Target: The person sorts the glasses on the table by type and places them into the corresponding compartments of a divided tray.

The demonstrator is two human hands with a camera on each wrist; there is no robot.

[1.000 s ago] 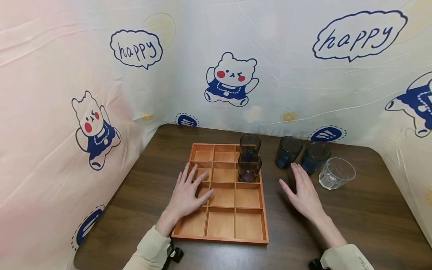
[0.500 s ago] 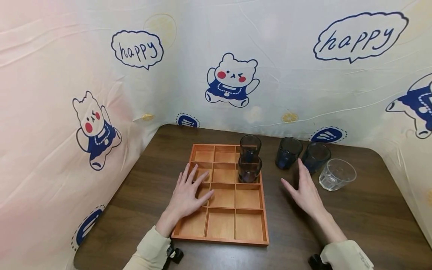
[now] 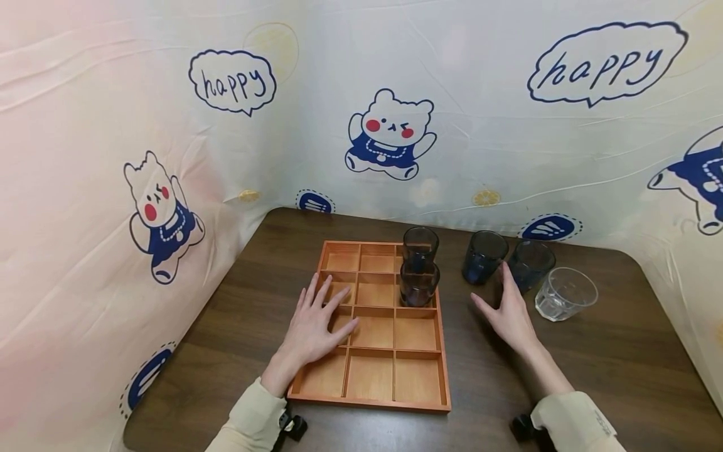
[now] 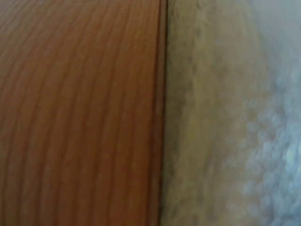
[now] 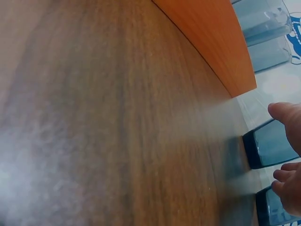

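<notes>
Wooden tray (image 3: pixel 371 375) lies beneath left hand (image 3: pixel 310 329), dark glasses (image 3: pixel 484 258) near right hand (image 3: pixel 512 316).

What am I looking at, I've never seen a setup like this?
No robot, just a bare-handed person. The wide picture comes from a camera worn on the head; the close-ups from one on each wrist. On the table sits a wooden tray with two dark glasses in its right column. To its right stand two more dark glasses and a clear glass. Their left grip is spread over the tray; the right grip is open near the loose dark glasses. Neither seems to hold anything.
</notes>
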